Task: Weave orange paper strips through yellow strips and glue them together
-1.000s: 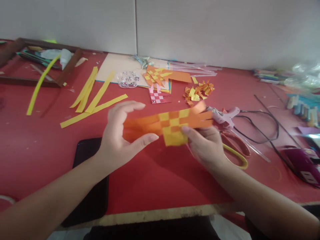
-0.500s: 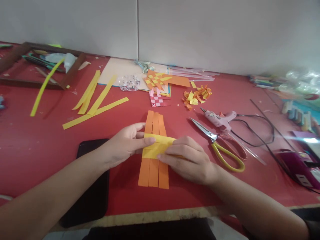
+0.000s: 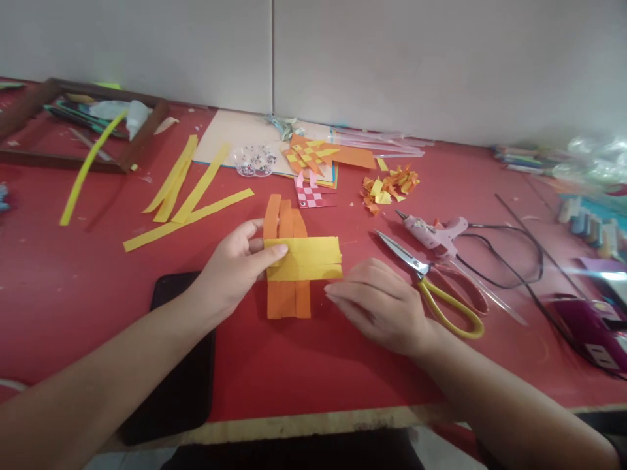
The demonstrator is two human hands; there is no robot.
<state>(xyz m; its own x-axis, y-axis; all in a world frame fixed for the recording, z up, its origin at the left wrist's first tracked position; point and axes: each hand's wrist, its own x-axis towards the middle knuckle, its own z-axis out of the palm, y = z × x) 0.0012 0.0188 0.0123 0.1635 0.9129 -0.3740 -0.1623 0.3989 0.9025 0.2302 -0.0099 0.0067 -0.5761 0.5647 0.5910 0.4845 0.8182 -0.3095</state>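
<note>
My left hand (image 3: 240, 258) pinches a piece made of paper strips, its thumb on top and its fingers behind. Yellow paper strips (image 3: 313, 251) lie crosswise over upright orange paper strips (image 3: 289, 300), whose ends stick out above and below. The yellow ends jut to the right, with a slit between them. My right hand (image 3: 377, 303) is just right of the piece, apart from it, fingers curled together and nothing visible in them. Close by on the right are scissors (image 3: 416, 264) with yellow and red handles. Loose yellow paper strips (image 3: 189, 219) lie to the left.
Paper scraps (image 3: 389, 186), a pink checkered paper fish (image 3: 311, 196) and an orange-yellow woven piece (image 3: 306, 156) lie farther back. A pink glue gun (image 3: 435, 235) with its black cord is at right. A dark phone-like slab (image 3: 181, 378) lies under my left forearm. A wooden frame (image 3: 122, 156) stands back left.
The strip piece has moved up and to the left in my left hand. My right hand has let go of the yellow strips and is now apart from them.
</note>
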